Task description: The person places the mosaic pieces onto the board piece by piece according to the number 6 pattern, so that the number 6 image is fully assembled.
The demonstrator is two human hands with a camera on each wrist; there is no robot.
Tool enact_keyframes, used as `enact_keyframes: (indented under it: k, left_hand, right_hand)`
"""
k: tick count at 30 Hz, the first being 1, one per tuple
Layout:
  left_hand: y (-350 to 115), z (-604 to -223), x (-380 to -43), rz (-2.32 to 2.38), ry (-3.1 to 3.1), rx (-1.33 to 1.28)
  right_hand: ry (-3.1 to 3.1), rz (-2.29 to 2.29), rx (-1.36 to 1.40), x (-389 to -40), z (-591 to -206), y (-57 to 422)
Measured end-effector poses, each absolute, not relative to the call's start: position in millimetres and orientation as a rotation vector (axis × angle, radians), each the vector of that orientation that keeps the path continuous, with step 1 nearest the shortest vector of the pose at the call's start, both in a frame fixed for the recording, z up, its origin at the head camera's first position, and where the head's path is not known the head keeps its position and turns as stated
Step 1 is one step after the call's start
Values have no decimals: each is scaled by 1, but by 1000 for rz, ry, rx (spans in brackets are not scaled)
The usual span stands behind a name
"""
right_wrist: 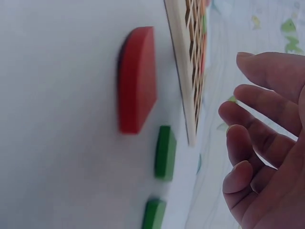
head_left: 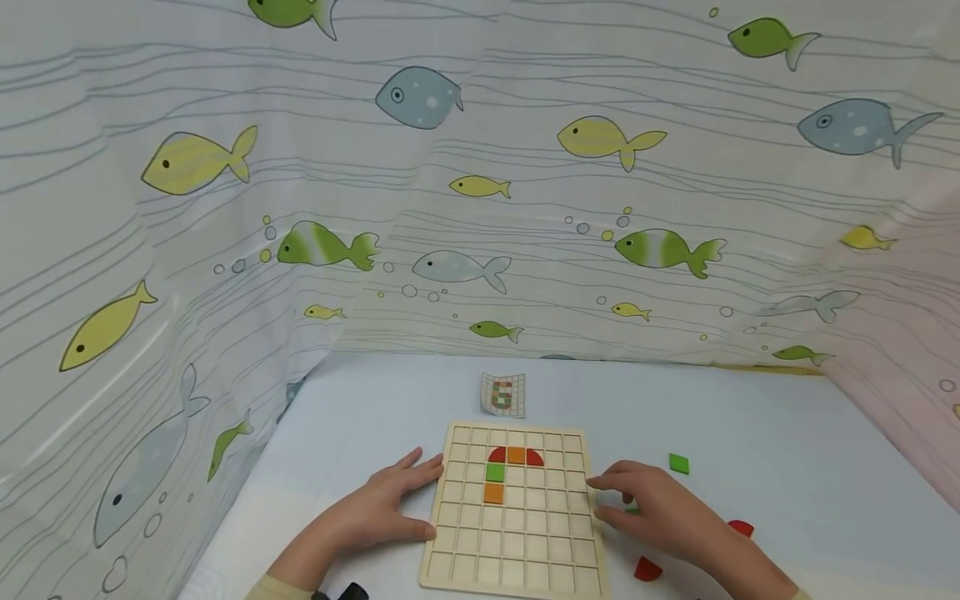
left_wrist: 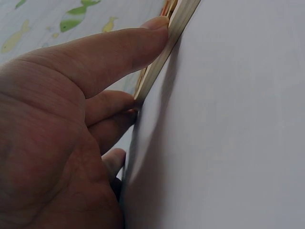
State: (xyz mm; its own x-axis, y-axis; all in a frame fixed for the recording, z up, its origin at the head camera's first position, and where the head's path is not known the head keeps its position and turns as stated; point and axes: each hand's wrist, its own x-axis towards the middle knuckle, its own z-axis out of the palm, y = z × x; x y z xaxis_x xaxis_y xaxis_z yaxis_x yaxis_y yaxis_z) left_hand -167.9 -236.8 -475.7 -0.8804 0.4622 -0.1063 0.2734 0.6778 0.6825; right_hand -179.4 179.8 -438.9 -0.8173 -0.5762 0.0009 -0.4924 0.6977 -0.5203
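Note:
A wooden grid board (head_left: 525,546) lies on the table, with two red quarter-round pieces, two orange squares and a green square (head_left: 495,472) set in its upper cells. My left hand (head_left: 382,508) rests along its left edge, fingers extended. In the left wrist view, the thumb (left_wrist: 138,45) and fingertips meet the board's side. Beside the right edge hovers my right hand (head_left: 645,504), fingers loosely bent and nothing between them. The right wrist view shows a red quarter-round piece (right_wrist: 138,78) and two green pieces (right_wrist: 165,152) on the table near that hand.
Behind the board lies a small pattern card (head_left: 503,394) with a coloured grid figure. Loose on the right are a green square (head_left: 678,463) and red pieces (head_left: 648,569). A fish-patterned curtain (head_left: 525,283) surrounds the table. A black object (head_left: 352,592) shows at the lower left.

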Motion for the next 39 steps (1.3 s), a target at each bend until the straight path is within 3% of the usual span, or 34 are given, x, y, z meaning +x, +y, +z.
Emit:
enact_keyframes:
  k: [19,23,39]
  left_hand:
    - [-237,-476,-169,996,2619,600]
    - [-238,-477,-168,991,2625,602]
    - [-239,-478,-168,979,2625,576]
  right_hand:
    - [3022,-781,-853,-157,-469,225]
    - [2975,-764,-717,-154,-472,228]
    - [3016,-751,-744,-149,-486,233]
